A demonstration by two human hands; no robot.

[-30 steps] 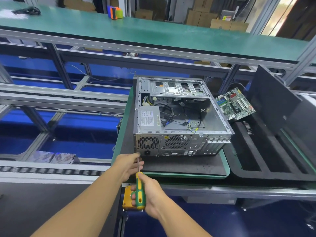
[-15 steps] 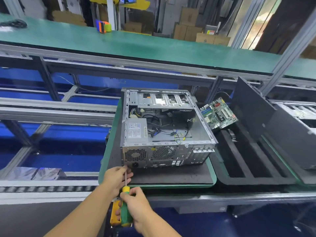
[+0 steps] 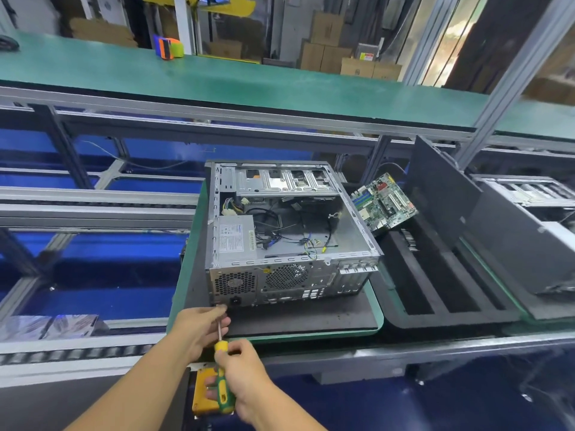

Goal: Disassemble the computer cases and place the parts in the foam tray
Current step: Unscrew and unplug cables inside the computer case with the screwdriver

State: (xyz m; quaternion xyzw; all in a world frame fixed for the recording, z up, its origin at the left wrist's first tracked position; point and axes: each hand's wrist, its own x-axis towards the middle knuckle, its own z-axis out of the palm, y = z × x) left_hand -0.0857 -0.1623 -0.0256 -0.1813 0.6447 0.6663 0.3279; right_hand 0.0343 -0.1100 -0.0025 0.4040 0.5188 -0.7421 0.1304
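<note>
An open grey computer case (image 3: 289, 231) lies on a dark mat, its rear panel facing me, with the power supply (image 3: 235, 239) and loose cables inside. My right hand (image 3: 241, 374) grips the green and yellow handle of a screwdriver (image 3: 222, 373). Its shaft points up at the case's lower left rear corner. My left hand (image 3: 196, 326) pinches the shaft near the tip, fingertips against that corner. To the right lies a black foam tray (image 3: 441, 290); a green motherboard (image 3: 381, 203) leans at its far end.
A green-edged pallet (image 3: 378, 318) carries the mat and case. A dark side panel (image 3: 445, 194) stands upright behind the tray, with a second case (image 3: 529, 194) at far right. A yellow box (image 3: 202, 396) hangs under the bench edge. A green conveyor belt (image 3: 217, 79) runs behind.
The camera view has shifted, so the case sits lower and more central. Both hands stay on the screwdriver at the case's lower left rear corner.
</note>
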